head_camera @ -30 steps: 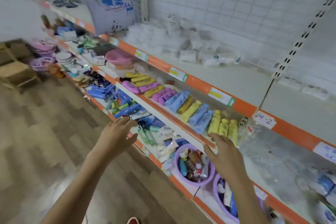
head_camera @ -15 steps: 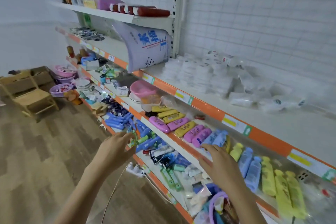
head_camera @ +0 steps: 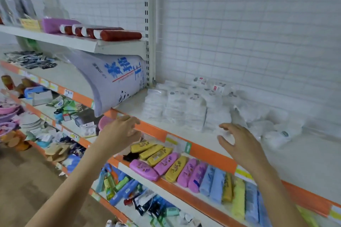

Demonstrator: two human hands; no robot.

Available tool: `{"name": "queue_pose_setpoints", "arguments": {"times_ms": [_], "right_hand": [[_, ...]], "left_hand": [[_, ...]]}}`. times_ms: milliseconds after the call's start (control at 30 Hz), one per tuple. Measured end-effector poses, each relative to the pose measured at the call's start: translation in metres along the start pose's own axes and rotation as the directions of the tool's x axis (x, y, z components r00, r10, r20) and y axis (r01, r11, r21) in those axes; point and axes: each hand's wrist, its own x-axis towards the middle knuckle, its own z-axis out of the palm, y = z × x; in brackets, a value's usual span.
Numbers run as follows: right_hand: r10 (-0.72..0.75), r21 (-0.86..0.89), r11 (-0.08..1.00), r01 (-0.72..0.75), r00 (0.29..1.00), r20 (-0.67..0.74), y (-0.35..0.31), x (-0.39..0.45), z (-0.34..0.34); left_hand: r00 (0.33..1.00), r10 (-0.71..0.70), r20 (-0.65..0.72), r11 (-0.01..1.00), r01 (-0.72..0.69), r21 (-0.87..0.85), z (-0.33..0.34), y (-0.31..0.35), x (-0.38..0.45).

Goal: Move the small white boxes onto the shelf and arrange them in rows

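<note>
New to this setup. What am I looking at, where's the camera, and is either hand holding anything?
There is no robot here: a person's two bare hands, filmed by one wide-angle camera worn on the head, looking forward and down at a shop shelf unit. The left hand hovers by the orange shelf edge, fingers loosely curled, holding nothing. The right hand reaches toward the small white packs stacked in rough rows on the shelf, fingers spread, also holding nothing. More loose white packs lie jumbled to the right. A big white bag with blue print leans at the left. The shelf below holds pink, yellow and blue cases.
</note>
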Motion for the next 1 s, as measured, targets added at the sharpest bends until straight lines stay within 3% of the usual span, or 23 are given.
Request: {"name": "queue_pose_setpoints", "arguments": {"times_ms": [267,400,500,633,800,1000], "right_hand": [[-0.008,-0.019,1.0,0.006,0.996,-0.085,0.029,0.114,-0.006],[-0.045,-0.001,0.999,0.045,0.998,-0.044,0.031,0.161,0.007],[0.02,-0.003,1.0,-0.02,1.0,0.014,0.029,0.185,0.014],[0.103,-0.17,0.982,-0.08,0.985,0.135,0.024,0.203,0.019],[0.172,-0.329,0.938,-0.108,0.97,0.172,0.024,0.209,0.027],[0.306,-0.247,0.931,-0.269,0.943,0.128,0.012,0.211,0.029]], "left_hand": [[0.984,0.176,-0.009,0.984,-0.176,-0.032,0.032,0.013,0.157],[0.974,0.22,0.049,0.972,-0.215,-0.091,0.055,0.022,0.226],[0.957,0.274,0.1,0.959,-0.263,-0.11,0.074,0.025,0.268],[0.926,0.334,0.173,0.936,-0.305,-0.176,0.093,0.027,0.312],[0.834,0.49,0.254,0.854,-0.401,-0.33,0.112,0.03,0.343],[0.711,0.64,0.292,0.731,-0.446,-0.517,0.128,0.028,0.364]]}}
